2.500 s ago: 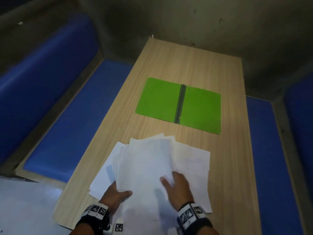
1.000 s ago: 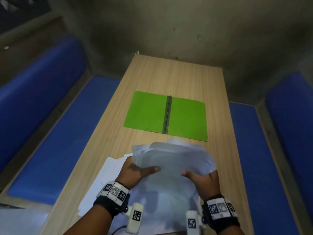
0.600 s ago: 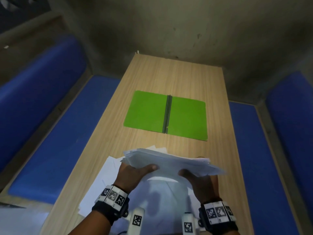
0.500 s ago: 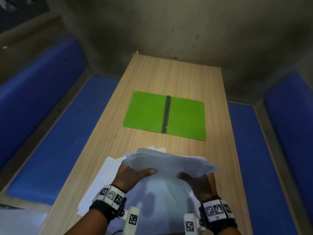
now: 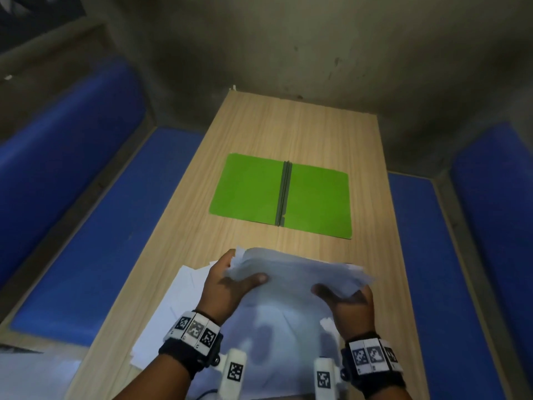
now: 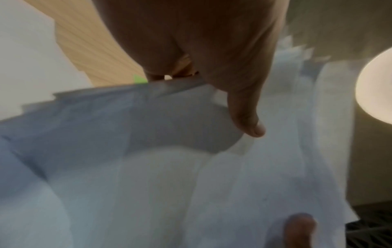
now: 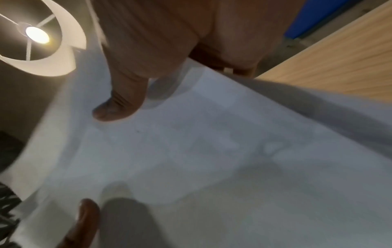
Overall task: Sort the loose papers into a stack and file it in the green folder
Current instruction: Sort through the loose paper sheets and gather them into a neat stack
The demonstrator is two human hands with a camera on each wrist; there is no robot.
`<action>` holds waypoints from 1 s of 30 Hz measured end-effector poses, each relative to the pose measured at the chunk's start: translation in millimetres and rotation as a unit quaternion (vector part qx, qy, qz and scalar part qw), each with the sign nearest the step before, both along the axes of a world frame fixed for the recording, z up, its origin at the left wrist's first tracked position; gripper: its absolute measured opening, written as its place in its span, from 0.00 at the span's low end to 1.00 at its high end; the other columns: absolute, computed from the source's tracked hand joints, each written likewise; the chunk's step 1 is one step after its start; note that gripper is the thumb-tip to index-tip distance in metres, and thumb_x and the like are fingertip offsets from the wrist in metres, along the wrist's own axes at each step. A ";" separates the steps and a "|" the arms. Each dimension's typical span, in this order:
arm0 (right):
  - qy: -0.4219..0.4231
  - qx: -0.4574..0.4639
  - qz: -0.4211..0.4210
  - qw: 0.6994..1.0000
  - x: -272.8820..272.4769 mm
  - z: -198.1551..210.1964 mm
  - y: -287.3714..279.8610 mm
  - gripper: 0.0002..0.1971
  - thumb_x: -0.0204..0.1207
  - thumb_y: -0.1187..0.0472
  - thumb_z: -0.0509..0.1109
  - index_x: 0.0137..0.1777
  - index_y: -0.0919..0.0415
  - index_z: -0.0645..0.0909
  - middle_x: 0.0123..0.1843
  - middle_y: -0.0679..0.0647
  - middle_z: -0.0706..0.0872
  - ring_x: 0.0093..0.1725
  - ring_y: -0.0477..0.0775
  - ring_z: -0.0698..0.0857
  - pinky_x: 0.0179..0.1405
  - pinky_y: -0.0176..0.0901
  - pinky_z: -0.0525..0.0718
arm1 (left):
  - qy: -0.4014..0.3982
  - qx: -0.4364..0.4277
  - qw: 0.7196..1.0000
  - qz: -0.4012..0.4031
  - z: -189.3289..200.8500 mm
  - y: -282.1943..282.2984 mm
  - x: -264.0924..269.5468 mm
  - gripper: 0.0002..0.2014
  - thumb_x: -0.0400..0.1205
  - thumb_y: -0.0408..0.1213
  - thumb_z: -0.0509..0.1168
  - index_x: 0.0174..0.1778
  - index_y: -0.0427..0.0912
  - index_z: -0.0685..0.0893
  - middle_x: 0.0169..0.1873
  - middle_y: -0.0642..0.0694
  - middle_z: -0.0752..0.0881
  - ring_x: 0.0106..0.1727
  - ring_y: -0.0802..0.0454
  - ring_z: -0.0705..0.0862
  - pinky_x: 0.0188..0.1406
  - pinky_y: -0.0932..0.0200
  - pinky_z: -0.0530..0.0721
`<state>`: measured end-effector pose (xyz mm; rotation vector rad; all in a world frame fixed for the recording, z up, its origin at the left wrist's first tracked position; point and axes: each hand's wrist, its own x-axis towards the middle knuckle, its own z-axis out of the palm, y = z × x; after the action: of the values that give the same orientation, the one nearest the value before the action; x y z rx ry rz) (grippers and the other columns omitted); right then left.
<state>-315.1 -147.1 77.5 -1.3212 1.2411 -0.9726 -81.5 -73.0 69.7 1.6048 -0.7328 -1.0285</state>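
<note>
A ragged bundle of white papers (image 5: 297,272) stands tilted over the near end of the wooden table (image 5: 291,131). My left hand (image 5: 230,281) grips its left side, thumb on the near face (image 6: 248,124). My right hand (image 5: 346,301) grips the right side the same way, thumb on the sheet (image 7: 118,107). The sheet edges are uneven at the top. The green folder (image 5: 248,192) lies open flat beyond the bundle, its dark spine (image 5: 284,194) in the middle. A few loose sheets (image 5: 178,301) still lie on the table under and left of my left hand.
Blue padded benches (image 5: 95,226) (image 5: 432,255) run along both long sides of the table. A grey wall (image 5: 288,47) closes the far end. A lit lamp shade (image 7: 38,42) hangs overhead in the right wrist view.
Both hands gathered the spread sheets and lifted them off the table as a bundle. Over the last half second the bundle tipped from nearly flat to more upright.
</note>
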 end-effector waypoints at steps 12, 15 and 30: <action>-0.110 -0.085 -0.122 0.983 20.8 6.0 10.4 0.30 0.64 0.26 0.70 0.34 0.57 0.77 0.32 0.47 0.76 0.34 0.46 0.75 0.36 0.40 0.75 | -0.063 -0.086 0.978 0.180 50.9 -27.4 -36.7 0.29 0.70 0.67 0.70 0.42 0.40 0.78 0.37 0.48 0.80 0.39 0.51 0.77 0.42 0.56 0.77; -0.082 -0.100 -0.132 0.983 23.5 7.5 12.6 0.33 0.65 0.26 0.69 0.35 0.62 0.75 0.29 0.45 0.74 0.30 0.43 0.72 0.29 0.32 0.72 | -0.090 -0.052 0.973 0.204 44.9 -29.2 -35.7 0.17 0.77 0.50 0.75 0.38 0.41 0.79 0.32 0.52 0.82 0.32 0.62 0.78 0.37 0.59 0.74; -0.046 -0.088 -0.166 0.981 22.2 1.7 2.3 0.13 0.75 0.44 0.64 0.44 0.53 0.81 0.42 0.53 0.84 0.44 0.59 0.83 0.43 0.52 0.82 | -0.065 -0.110 0.984 0.123 24.3 -12.2 -22.9 0.12 0.76 0.52 0.70 0.45 0.48 0.83 0.42 0.57 0.87 0.46 0.66 0.83 0.45 0.77 0.74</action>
<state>-292.9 -144.8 79.2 -1.2075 1.3551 -1.3910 -104.4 -85.2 94.0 1.5335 -0.6886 -0.6463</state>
